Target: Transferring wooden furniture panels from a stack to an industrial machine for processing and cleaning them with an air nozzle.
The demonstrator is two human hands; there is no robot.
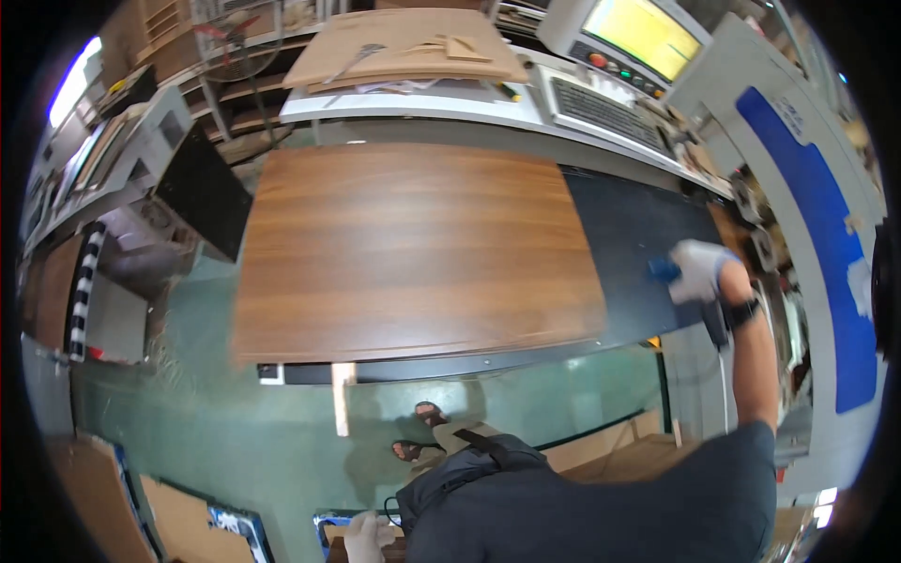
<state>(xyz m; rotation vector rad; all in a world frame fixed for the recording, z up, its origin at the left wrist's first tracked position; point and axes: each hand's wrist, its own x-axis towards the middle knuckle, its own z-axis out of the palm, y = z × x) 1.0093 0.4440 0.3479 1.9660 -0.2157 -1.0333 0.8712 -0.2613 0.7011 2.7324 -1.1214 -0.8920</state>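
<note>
My right hand [702, 270], in a white glove, is blurred over the black bed of the bench [638, 239]. A small blue thing [664, 271] shows at its closed fingers; its kind cannot be made out. To the left of this hand lies a large wood-grain board [418, 253], flat on the bed and overhanging its near edge. My left hand [364, 539], also gloved, is at the lower edge beside a dark brown board [394, 552]. The picture cuts this hand off, and its grip is unclear.
Behind the board, a white table [422, 106] carries a stack of brown sheets [394, 42]. A keyboard [605, 114] and lit screen [643, 36] stand at the far right. A grey machine housing with a blue panel [817, 244] rises beside my right arm. A wooden strip [341, 403] juts out below the board.
</note>
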